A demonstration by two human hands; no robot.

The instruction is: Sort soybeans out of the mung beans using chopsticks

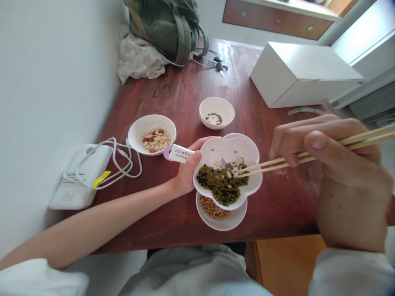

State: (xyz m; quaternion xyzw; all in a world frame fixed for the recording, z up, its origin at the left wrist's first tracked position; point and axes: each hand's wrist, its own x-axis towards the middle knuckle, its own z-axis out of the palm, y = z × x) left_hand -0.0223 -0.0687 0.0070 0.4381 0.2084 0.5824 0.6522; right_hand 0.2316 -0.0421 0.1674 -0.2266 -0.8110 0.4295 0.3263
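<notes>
Nearest, at the edge of the reddish wooden desk (173,230), a round white dish (237,218) held rounded yellow beans (212,207). Overlapping it at 12 o'clock was a scalloped, flower-shaped white dish (228,148) with a lilac rim, gripped on its 9 o'clock side by the left hand (188,174), which also pinched a printed white tag (180,153). Inside lay a glossy heap of green mung beans and black seeds (220,185). From 3 o'clock, the right hand (336,164) held two pale wooden chopsticks (308,154) in a narrow grip, their tips over the heap; whether they had caught a seed could not be told. Farther out, a white bowl (152,133) of peanuts and pale split nuts sat at 10 o'clock, and a smaller white bowl (216,113) with a few mung beans at 12. A white charger (80,176) and its coiled cable lay at 9 o'clock. Farthest, a matte white box (302,74) sat at 1 o'clock, with metal keys (219,65) and a green canvas backpack (166,28) at 12.
</notes>
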